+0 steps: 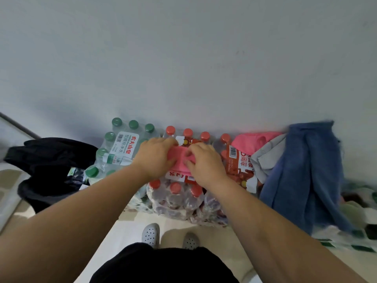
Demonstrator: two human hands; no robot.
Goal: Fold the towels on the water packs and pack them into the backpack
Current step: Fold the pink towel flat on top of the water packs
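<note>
Left hand [156,158] and right hand [205,163] both pinch the pink towel [180,158] on the red-capped water pack [175,193], mid-fold (nearly compact); next, carry it left into the black backpack [51,166].

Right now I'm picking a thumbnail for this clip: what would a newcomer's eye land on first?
Both hands, left hand and right hand, pressing a small pink towel on the red-capped water pack at centre. Next, the blue towel draped at right, and the black backpack at left.

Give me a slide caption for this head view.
Both hands fold a pink towel atop red-capped water packs.
</note>
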